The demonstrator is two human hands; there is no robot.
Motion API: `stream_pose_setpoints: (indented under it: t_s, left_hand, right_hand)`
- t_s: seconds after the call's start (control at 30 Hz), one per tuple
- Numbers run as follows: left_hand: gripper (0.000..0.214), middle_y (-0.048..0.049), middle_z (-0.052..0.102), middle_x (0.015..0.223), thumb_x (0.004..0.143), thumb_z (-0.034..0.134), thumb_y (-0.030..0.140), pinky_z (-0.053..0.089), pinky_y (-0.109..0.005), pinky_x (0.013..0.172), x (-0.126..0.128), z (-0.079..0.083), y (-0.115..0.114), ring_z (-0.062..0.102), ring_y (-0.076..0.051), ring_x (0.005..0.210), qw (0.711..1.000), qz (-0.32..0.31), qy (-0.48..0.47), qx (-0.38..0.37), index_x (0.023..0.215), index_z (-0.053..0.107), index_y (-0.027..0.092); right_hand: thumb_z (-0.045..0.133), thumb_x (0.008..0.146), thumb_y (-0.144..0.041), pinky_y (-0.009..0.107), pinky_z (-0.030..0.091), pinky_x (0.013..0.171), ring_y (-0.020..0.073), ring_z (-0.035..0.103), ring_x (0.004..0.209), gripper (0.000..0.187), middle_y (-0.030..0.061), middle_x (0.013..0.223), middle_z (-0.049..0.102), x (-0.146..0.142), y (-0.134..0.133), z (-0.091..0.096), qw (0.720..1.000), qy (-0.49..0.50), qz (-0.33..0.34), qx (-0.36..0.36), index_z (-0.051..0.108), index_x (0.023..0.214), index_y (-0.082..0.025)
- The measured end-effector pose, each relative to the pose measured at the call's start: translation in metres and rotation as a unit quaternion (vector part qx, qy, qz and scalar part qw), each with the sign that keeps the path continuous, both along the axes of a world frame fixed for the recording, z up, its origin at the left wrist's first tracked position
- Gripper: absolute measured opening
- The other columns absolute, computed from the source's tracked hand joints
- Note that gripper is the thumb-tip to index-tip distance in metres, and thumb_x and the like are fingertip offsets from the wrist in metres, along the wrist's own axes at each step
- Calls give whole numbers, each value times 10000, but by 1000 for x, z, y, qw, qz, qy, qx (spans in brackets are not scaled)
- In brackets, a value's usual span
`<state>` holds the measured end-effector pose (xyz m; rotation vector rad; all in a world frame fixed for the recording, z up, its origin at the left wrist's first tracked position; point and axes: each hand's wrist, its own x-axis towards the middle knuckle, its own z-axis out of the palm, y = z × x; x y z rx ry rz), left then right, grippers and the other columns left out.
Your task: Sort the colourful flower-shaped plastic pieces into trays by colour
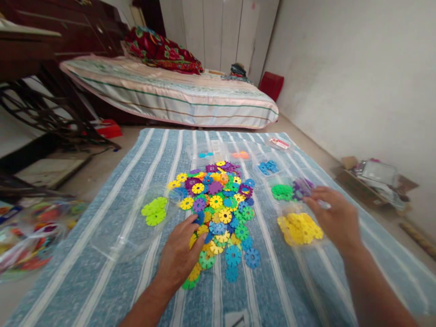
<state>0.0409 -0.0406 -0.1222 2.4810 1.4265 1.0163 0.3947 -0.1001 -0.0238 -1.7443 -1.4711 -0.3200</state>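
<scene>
A heap of notched plastic flower discs (215, 201) in many colours lies in the middle of the striped cloth (129, 281). My left hand (180, 250) rests at its near left side, thumb and fingers apart, the fingertips touching discs by a dark blue one (199, 219). To the right, my right hand (335, 218) is over the clear container with purple discs (301, 188) and green discs (282, 192). Its fingers are closed together at the purple discs; whatever they hold is hidden. Nearer me stands a container of yellow discs (299, 228).
Lime green discs (155, 211) sit in a clear container on the left. Farther back are containers with blue discs (268, 167), orange pieces (241, 155) and light blue pieces (205, 155). A bed (177, 97) stands beyond; a cardboard box (371, 181) is on the right floor.
</scene>
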Motion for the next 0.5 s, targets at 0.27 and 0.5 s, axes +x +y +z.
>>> stream_pose_setpoints:
  t_s: [0.27,0.5]
  left_hand:
    - [196,-130,609,1143,838,496,347,481,-411,909,2,3,-2,573,-243,1058,1000,-2,6,8,882,569,170]
    - [176,-130,604,1155,837,499,325,480,-419,909,3,4,-5,568,-242,1064,1000,0,2,-5,878,569,169]
  right_hand:
    - [540,797,-355,389,432,640,286,605,772,296,167,815,673,83,26,3,936,-148,-262,-184,712,819,-115]
    - [487,866,-306,334,477,830,188,603,882,230,78,850,677,-49,-1,-40,985,-118,113,-52,663,797,-175]
